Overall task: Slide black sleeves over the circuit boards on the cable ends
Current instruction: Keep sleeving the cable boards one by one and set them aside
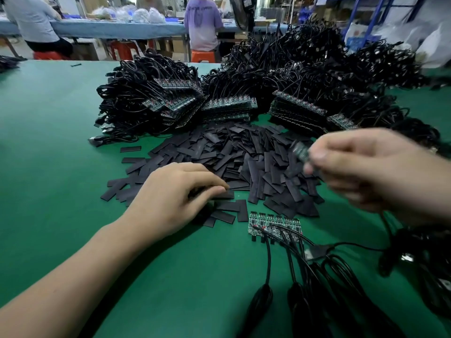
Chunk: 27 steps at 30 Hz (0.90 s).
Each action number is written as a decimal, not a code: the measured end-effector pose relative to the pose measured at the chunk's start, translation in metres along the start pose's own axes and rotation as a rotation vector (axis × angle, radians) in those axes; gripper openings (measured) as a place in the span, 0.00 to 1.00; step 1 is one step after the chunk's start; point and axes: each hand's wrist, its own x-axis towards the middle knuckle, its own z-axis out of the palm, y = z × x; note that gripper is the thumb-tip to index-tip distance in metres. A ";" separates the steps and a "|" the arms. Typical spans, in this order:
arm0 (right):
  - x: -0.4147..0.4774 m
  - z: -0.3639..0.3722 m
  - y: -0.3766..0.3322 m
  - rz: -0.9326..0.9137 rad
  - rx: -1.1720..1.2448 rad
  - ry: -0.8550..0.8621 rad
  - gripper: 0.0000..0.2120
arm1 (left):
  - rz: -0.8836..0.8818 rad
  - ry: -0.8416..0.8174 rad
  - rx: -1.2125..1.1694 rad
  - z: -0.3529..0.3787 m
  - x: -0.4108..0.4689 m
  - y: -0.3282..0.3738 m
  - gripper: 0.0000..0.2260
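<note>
Left grip (175,198) and right grip (366,172) are bare; the left forearm (73,276) is bare too.

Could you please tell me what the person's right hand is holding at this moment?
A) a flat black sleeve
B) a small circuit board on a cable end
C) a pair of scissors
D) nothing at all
B: the right hand pinches a small green circuit board at its fingertips. The board is blurred by motion, and a black cable trails down from under the hand.
</note>
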 end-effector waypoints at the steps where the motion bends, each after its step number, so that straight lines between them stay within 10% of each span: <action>1: 0.003 0.010 -0.008 -0.120 -0.146 -0.094 0.13 | -0.004 0.011 0.008 0.000 0.000 0.001 0.10; 4: 0.002 0.040 0.004 -0.153 -0.376 -0.078 0.10 | -0.025 0.056 -0.040 0.003 0.002 0.001 0.09; 18: 0.006 0.071 0.024 0.003 0.086 -0.079 0.12 | -0.272 -0.066 -0.880 0.027 -0.002 0.029 0.04; 27: 0.006 0.071 0.027 -0.028 0.053 -0.043 0.09 | -0.136 0.153 -0.492 0.021 -0.003 0.033 0.11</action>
